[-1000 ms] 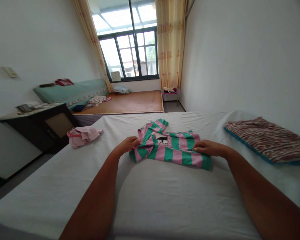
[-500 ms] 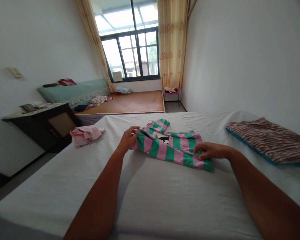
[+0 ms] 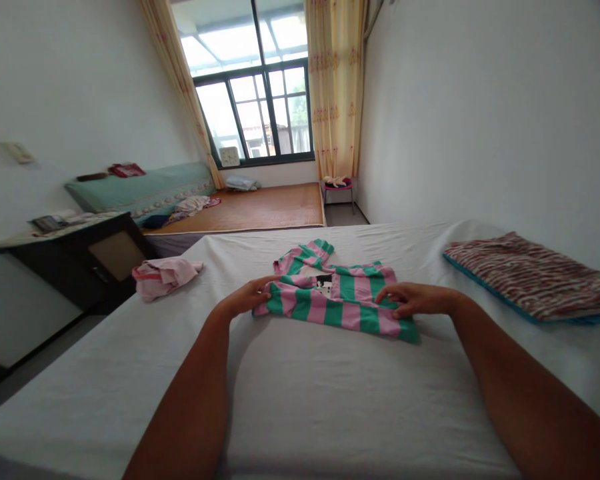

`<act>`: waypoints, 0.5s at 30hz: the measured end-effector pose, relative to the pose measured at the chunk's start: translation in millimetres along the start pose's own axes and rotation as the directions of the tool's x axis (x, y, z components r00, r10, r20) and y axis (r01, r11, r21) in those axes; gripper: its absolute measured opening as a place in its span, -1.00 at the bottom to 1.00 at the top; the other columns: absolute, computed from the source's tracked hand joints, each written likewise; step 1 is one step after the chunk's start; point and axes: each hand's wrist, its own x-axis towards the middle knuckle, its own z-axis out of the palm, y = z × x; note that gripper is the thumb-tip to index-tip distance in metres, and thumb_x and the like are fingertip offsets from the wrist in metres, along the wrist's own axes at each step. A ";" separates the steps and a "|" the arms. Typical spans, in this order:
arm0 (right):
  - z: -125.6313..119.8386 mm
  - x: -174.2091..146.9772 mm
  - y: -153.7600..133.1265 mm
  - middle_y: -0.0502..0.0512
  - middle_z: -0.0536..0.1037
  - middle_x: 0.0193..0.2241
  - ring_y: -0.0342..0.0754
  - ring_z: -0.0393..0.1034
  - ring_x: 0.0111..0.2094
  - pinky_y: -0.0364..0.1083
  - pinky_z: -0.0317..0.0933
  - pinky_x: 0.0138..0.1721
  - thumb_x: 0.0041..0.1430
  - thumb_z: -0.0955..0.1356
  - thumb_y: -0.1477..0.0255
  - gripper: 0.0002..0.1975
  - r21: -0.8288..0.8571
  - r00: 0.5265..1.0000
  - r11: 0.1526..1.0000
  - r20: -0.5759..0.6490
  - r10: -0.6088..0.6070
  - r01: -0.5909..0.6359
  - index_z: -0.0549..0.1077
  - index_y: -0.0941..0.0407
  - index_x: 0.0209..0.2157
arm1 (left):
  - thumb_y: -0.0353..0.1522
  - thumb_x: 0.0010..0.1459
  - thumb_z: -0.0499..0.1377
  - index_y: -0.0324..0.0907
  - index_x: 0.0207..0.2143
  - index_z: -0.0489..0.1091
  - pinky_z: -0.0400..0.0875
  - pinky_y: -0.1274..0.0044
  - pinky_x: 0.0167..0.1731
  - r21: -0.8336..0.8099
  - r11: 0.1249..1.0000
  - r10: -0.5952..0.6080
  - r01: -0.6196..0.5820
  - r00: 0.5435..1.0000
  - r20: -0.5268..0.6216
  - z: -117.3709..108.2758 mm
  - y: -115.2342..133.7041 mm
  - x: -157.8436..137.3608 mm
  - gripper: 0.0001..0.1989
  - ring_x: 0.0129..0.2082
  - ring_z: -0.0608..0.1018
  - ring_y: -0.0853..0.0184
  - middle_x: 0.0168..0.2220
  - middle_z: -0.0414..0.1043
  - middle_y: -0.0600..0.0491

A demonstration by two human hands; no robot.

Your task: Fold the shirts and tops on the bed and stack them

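Observation:
A pink-and-green striped shirt (image 3: 344, 316) lies on the white sheet in front of me, its near side folded over in a long strip. A black-and-white print shows in its middle. My left hand (image 3: 247, 297) is closed on the left end of the folded strip, low against the bed. At the right end, my right hand (image 3: 414, 299) has its fingers bent over the fold, with thumb and forefinger on the cloth.
A crumpled pink garment (image 3: 165, 276) lies to the left on the white-sheeted bed (image 3: 360, 400). On the right is a folded brown-and-white patterned cloth (image 3: 535, 277) with a blue underside. Beyond stand a dark cabinet (image 3: 80, 263) and another bed (image 3: 275, 204) below the window.
My left hand has come down with the left end of the fold, which now lies flatter on the shirt. My right hand stays at the right end. The view has shifted slightly.

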 end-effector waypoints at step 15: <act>3.6 -3.7 -0.2 -0.01 0.41 -0.42 -0.15 0.31 -0.45 -0.21 0.24 -0.53 -0.13 0.47 0.03 -0.43 0.112 0.973 0.974 0.140 0.181 -0.197 0.46 0.13 -0.17 | -0.10 0.01 0.22 -0.25 0.14 0.33 0.20 0.65 -0.64 0.199 0.917 -0.346 0.345 0.938 -0.028 -28.9 -19.2 -12.8 -0.32 -0.63 0.31 0.45 -0.60 0.30 0.18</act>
